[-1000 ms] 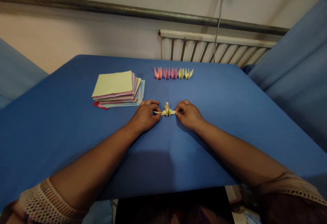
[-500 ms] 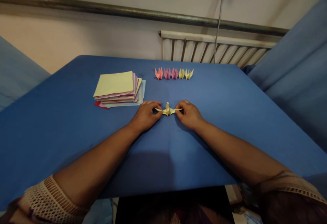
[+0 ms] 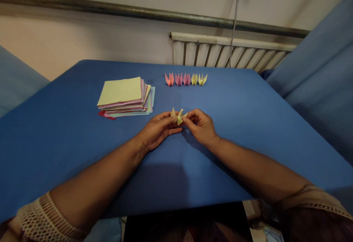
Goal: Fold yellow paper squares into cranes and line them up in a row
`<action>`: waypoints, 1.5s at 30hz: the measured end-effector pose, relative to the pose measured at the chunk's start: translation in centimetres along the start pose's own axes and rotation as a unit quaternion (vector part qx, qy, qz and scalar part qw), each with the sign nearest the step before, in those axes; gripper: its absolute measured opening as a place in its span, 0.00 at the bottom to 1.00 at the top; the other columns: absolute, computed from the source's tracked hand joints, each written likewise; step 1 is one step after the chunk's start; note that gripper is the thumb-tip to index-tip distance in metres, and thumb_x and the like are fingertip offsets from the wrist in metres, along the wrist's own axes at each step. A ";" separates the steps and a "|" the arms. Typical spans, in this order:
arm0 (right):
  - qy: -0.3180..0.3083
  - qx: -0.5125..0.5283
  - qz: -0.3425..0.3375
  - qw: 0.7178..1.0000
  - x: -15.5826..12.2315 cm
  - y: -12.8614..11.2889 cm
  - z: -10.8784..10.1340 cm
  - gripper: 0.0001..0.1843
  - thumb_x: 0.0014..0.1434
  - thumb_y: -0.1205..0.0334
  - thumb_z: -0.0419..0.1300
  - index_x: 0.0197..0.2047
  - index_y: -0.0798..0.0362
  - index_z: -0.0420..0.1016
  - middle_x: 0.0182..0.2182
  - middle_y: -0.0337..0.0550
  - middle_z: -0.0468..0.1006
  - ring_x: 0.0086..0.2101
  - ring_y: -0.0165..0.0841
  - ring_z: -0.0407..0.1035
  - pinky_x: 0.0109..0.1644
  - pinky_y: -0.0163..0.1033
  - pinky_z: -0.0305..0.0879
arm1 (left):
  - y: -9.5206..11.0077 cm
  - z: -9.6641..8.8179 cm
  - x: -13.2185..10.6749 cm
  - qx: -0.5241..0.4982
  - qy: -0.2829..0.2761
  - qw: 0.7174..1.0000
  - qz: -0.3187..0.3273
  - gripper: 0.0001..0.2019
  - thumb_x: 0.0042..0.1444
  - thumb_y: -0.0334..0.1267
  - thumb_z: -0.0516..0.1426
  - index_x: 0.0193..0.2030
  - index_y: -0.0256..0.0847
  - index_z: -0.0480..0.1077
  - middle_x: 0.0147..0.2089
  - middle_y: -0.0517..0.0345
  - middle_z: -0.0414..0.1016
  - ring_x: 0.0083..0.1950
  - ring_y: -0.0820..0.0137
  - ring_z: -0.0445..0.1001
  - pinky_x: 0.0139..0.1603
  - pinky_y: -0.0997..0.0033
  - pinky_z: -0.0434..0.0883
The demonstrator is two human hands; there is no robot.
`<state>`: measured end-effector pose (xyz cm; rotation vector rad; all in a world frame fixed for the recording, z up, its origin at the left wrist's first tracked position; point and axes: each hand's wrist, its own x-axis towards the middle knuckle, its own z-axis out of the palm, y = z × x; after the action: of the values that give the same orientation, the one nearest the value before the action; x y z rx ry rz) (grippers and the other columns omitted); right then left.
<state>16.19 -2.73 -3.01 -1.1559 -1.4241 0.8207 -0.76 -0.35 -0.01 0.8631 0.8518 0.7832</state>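
Observation:
A small yellow folded paper crane [image 3: 178, 116] is pinched between both hands just above the blue table [image 3: 248, 117]. My left hand [image 3: 154, 130] grips its left side with fingertips closed. My right hand [image 3: 201, 126] pinches its right side. The crane's wings point upward between my fingers. A row of several finished paper cranes [image 3: 185, 79], orange, pink and yellow, stands farther back on the table.
A stack of coloured square paper sheets [image 3: 125, 96] with a yellow sheet on top lies at the left back. A white radiator [image 3: 231, 52] and a metal pipe [image 3: 138, 12] run along the wall behind. Blue covered surfaces flank the table on both sides.
My hands have come closer together. The crane's wings, spread flat sideways before, now fold upward, and the crane is lifted slightly off the table.

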 end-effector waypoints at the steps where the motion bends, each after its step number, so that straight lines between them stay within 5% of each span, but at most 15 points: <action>1: -0.010 0.011 -0.008 1.000 0.0 -0.2 -0.1 0.08 0.58 0.55 0.62 0.33 0.50 0.70 0.29 0.37 0.76 0.30 0.30 0.71 0.38 0.37 0.69 | 0.2 0.0 -0.1 -0.010 -0.008 1.000 -0.009 0.11 0.54 0.33 0.63 0.45 0.38 0.75 0.44 0.53 0.80 0.44 0.69 0.78 0.51 0.64 0.74; 6: 0.018 0.057 -0.043 0.997 0.9 -0.5 -1.5 0.09 0.63 0.54 0.58 0.41 0.48 0.75 0.38 0.40 0.76 0.37 0.30 0.71 0.46 0.40 0.69 | 0.7 0.1 -0.4 -0.042 -0.034 0.998 -0.038 0.10 0.56 0.29 0.61 0.45 0.37 0.76 0.44 0.50 0.80 0.45 0.66 0.80 0.50 0.66 0.75; 9: -0.029 0.066 -0.054 0.996 1.8 -0.4 -2.3 0.11 0.61 0.53 0.60 0.45 0.45 0.78 0.45 0.43 0.74 0.44 0.32 0.71 0.50 0.42 0.69 | 0.6 0.1 -0.5 -0.053 -0.060 0.996 -0.049 0.10 0.57 0.32 0.60 0.46 0.36 0.76 0.46 0.48 0.80 0.45 0.64 0.80 0.49 0.65 0.75; 13: -0.083 0.079 -0.058 0.992 2.2 -0.1 -2.5 0.09 0.56 0.53 0.65 0.39 0.45 0.80 0.44 0.42 0.74 0.47 0.34 0.70 0.51 0.43 0.69 | 0.0 0.0 -0.5 -0.062 -0.083 0.993 -0.060 0.10 0.58 0.33 0.61 0.46 0.36 0.76 0.45 0.46 0.81 0.45 0.62 0.81 0.49 0.63 0.76; 19: -0.067 0.093 -0.040 0.993 2.0 -0.3 -2.1 0.08 0.57 0.56 0.62 0.28 0.48 0.73 0.35 0.40 0.72 0.38 0.32 0.69 0.49 0.43 0.68 | -0.3 0.2 -0.5 -0.053 -0.111 0.989 -0.088 0.11 0.57 0.32 0.62 0.47 0.35 0.76 0.45 0.44 0.81 0.46 0.60 0.81 0.47 0.64 0.77; 24: -0.026 0.042 -0.052 0.997 1.9 -1.1 -2.1 0.09 0.58 0.61 0.59 0.26 0.49 0.70 0.34 0.41 0.72 0.40 0.34 0.69 0.52 0.43 0.66 | -0.3 0.4 -0.6 -0.050 -0.118 0.988 -0.087 0.12 0.58 0.33 0.61 0.48 0.35 0.75 0.46 0.43 0.81 0.45 0.61 0.81 0.48 0.64 0.76; 35: -0.042 0.045 -0.064 0.996 1.3 -0.9 -1.3 0.09 0.59 0.60 0.58 0.28 0.49 0.71 0.33 0.40 0.73 0.39 0.32 0.70 0.49 0.41 0.66 | -0.4 0.2 -0.5 -0.040 -0.121 0.989 -0.068 0.10 0.55 0.33 0.64 0.45 0.37 0.77 0.43 0.48 0.82 0.44 0.66 0.81 0.49 0.68 0.76; 41: -0.022 0.032 -0.042 0.998 1.0 -0.9 -1.3 0.13 0.65 0.56 0.52 0.42 0.48 0.77 0.43 0.43 0.77 0.46 0.32 0.72 0.54 0.42 0.65 | -0.3 0.4 -0.5 -0.031 -0.079 0.996 -0.042 0.12 0.53 0.31 0.65 0.45 0.38 0.76 0.43 0.51 0.81 0.46 0.66 0.80 0.52 0.65 0.74; 45: 0.047 0.027 -0.037 0.998 0.7 -0.6 -1.2 0.10 0.62 0.57 0.56 0.45 0.49 0.72 0.40 0.43 0.76 0.40 0.32 0.72 0.49 0.41 0.68 | -0.5 0.5 -0.3 -0.022 0.000 1.000 0.006 0.12 0.52 0.32 0.66 0.45 0.40 0.77 0.43 0.54 0.80 0.45 0.70 0.78 0.56 0.65 0.72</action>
<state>17.24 -2.33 -2.01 -1.0804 -1.3516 0.7406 -0.30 -0.93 -0.12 0.8296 0.8283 0.8095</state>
